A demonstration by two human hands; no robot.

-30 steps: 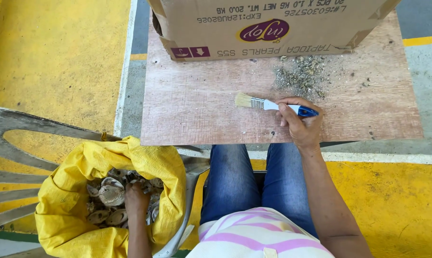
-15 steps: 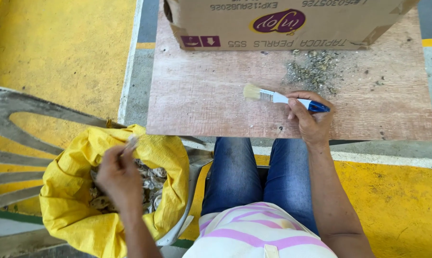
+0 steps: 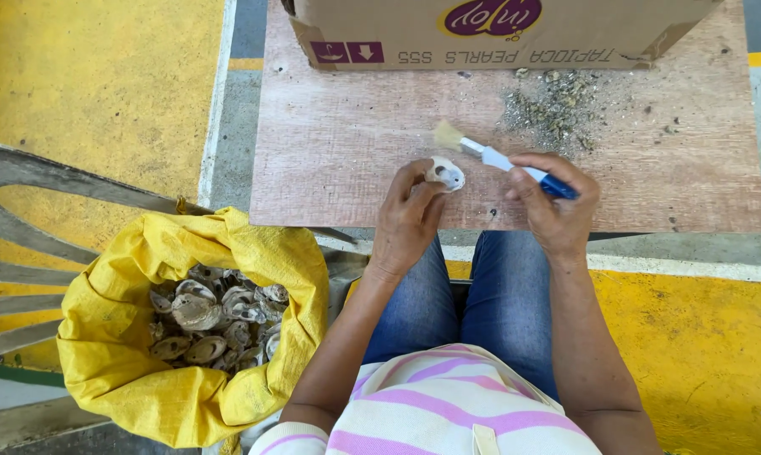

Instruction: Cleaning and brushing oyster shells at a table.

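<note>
- My left hand is no longer reaching into the yellow sack beside my knee; it is now holding up over the near edge of the wooden board.
- It is now gripping a pale shell between thumb and fingertips, where a second ago it was among the shells in the sack.
- My right hand is holding the blue-handled brush with its bristles now just beside the shell rather than pointing over bare board.
</note>
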